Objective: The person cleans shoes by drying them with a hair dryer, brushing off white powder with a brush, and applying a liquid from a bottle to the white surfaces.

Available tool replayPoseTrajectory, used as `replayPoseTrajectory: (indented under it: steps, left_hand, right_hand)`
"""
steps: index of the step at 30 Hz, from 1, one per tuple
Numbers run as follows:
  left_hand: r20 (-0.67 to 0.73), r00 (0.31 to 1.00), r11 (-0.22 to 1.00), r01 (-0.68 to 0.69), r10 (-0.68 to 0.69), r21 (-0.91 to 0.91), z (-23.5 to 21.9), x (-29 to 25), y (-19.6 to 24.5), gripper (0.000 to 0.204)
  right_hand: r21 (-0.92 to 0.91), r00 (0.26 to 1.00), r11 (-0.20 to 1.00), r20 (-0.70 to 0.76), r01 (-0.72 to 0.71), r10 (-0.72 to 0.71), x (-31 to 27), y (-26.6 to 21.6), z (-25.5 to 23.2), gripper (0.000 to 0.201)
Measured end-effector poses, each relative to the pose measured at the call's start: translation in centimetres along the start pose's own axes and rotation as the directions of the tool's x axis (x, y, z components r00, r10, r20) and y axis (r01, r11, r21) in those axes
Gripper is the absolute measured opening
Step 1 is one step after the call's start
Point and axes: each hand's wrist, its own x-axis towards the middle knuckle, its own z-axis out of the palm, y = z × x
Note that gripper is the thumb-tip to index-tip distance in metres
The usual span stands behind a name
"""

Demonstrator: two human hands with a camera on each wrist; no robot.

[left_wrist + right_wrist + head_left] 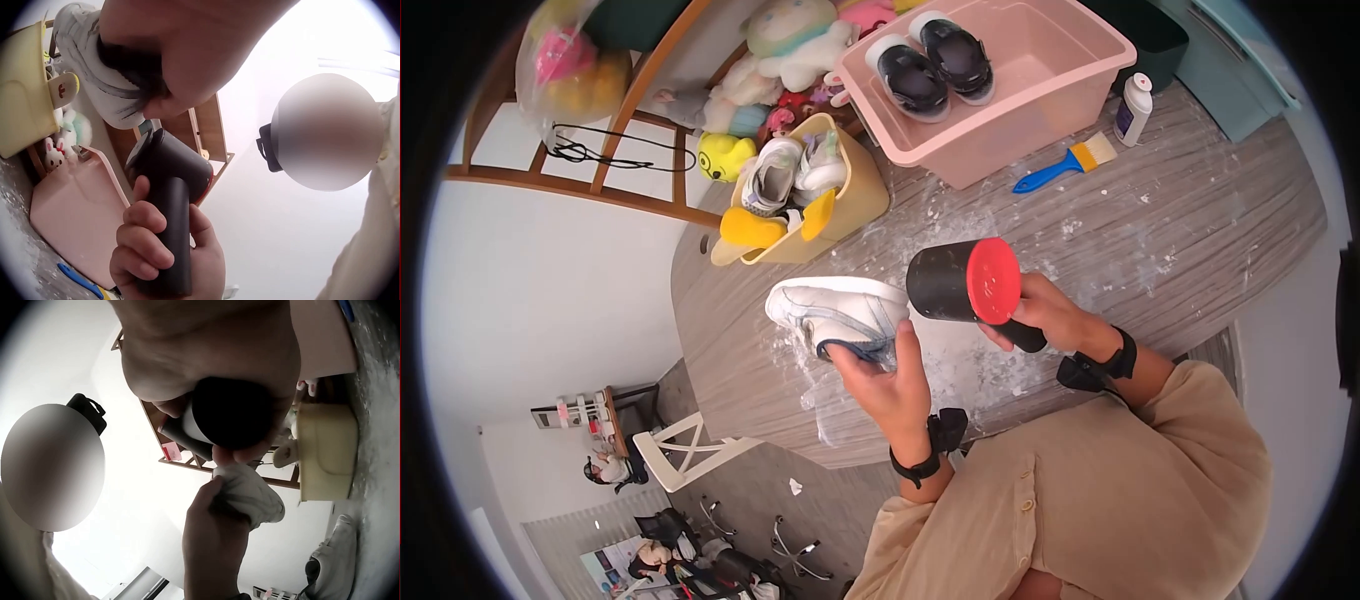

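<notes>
My left hand [890, 395] grips a white and grey sneaker [855, 315], fingers at its dark-lined opening. In the left wrist view that shoe [94, 75] hangs above the table. My right hand [1050, 315] is wrapped round the handle of a black handheld device [940, 280] with a red round end. The device's other end points at the shoe, close to it; whether they touch I cannot tell. In the left wrist view, fingers [144, 244] curl round the black handle [172, 231]. A second pale shoe [334, 562] lies lower right in the right wrist view.
White residue marks the wooden table [1200, 230]. Behind stand a pink bin [1020, 130] with dark shoes [910, 80] and a yellow bin [855, 200] holding pale shoes. A blue-handled brush [1050, 175] and white bottle [1134, 110] are at the back right. Plush toys [790, 40] fill a shelf.
</notes>
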Motion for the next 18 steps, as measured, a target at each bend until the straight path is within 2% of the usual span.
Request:
replayPoseTrajectory:
  steps: [2,5,8,12,15,18]
  left_hand:
    - [0.021,0.999,0.994,-0.044,0.042,0.101,0.1,0.4,0.6,0.045]
    - [0.011,0.996,0.982,-0.091,0.091,0.162,0.2,0.5,1.3,0.037]
    - [-0.006,0.994,0.974,-0.110,0.113,0.199,0.1,0.3,2.4,0.034]
    - [0.005,0.990,0.961,-0.137,0.140,0.240,-0.4,0.2,2.6,0.035]
    - [-0.004,0.984,0.951,-0.169,0.176,0.260,-0.3,0.1,2.9,0.028]
    - [-0.008,0.988,0.950,-0.148,0.156,0.276,-0.2,-0.1,3.2,0.029]
  right_hand:
    - [-0.068,1.000,0.998,0.026,0.019,-0.017,-0.2,0.1,0.0,0.031]
    - [-0.307,0.998,0.950,0.040,0.058,-0.048,-0.2,-0.2,0.0,0.031]
    - [-0.358,1.000,0.933,-0.018,0.017,-0.025,-0.2,-0.7,0.4,0.032]
    - [-0.431,0.992,0.894,0.037,0.122,-0.117,-0.1,0.0,-0.1,0.034]
    - [-0.473,0.977,0.856,0.061,0.211,-0.207,-0.1,0.8,-0.4,0.033]
    - [-0.510,0.955,0.811,0.087,0.287,-0.284,0.0,1.3,-0.7,0.031]
